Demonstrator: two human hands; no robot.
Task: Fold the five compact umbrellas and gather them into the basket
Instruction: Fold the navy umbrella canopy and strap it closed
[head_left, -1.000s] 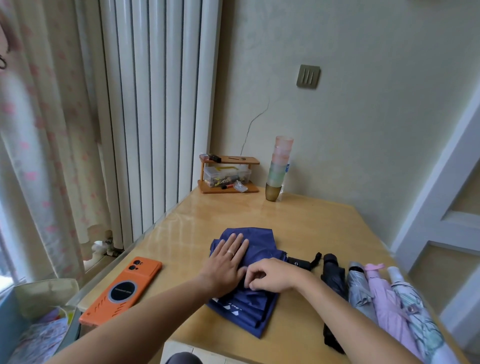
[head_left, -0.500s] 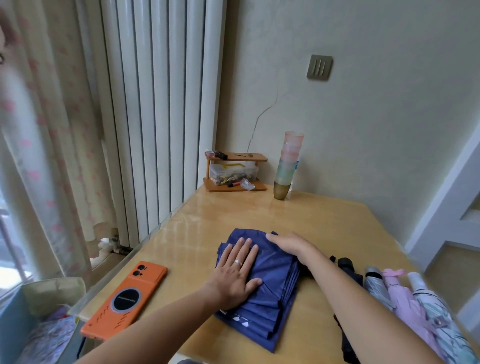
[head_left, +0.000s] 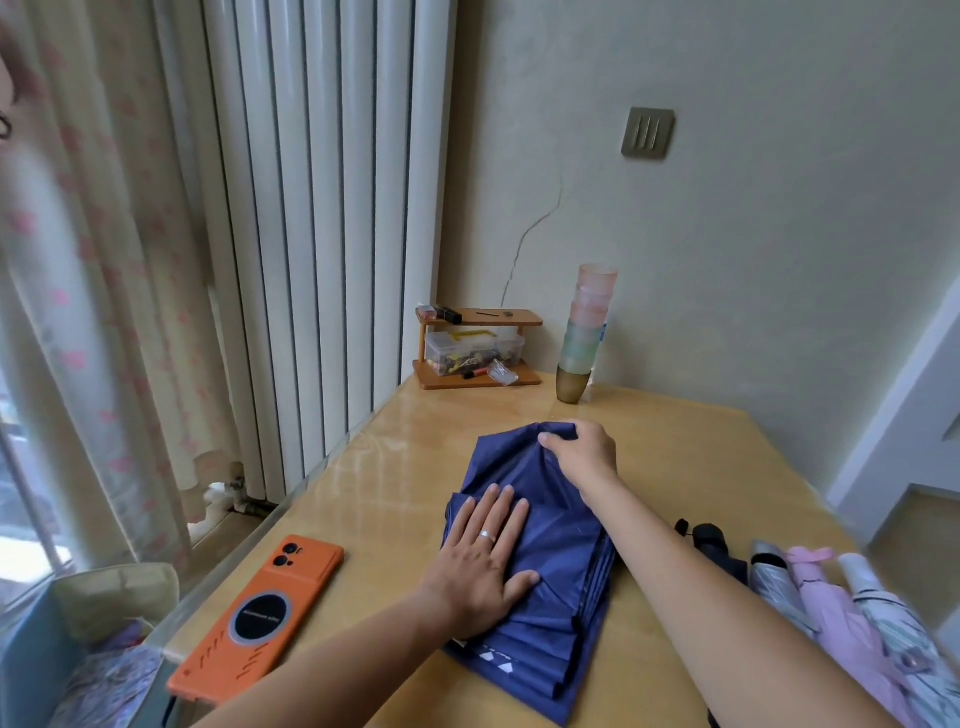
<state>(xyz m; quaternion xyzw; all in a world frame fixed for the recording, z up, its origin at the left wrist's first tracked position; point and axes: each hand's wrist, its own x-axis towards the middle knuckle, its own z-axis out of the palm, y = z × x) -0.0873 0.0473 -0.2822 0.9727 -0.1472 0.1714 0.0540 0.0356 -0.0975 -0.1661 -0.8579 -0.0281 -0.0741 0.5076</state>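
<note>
Navy umbrella (head_left: 561, 571): is lying collapsed at the middle of the table (head_left: 701, 467), with its canopy flattened into layered pleats running from far to near. White marks are showing at its near edge.
Left hand (head_left: 483, 556): is pressing palm-down on the near-left part of the navy canopy. The fingers are lying straight and close together with the thumb spread out to the right, and they are grasping nothing. A ring is showing on one finger.
Right hand (head_left: 582, 452): is gripping the far end of the canopy, with fingers and thumb curling round a bunched fold of cloth.
Black umbrella (head_left: 714, 545): is lying just right of the navy one, partly hidden behind the right forearm.
Silver umbrella (head_left: 774, 577), pink umbrella (head_left: 826, 597), white patterned umbrella (head_left: 883, 608): are lying side by side at the near right, each touching the next, with canopies gathered but loose.
Orange phone (head_left: 260, 618): is lying face-down near the table's near-left edge, apart from the navy umbrella.
Far-left corner of the table: a wooden rack (head_left: 478, 348) is standing against the wall, with a stack of cups (head_left: 584, 332) just to its right.
Near left, below the table edge: a blue container (head_left: 21, 654) is showing, its contents indistinct.
</note>
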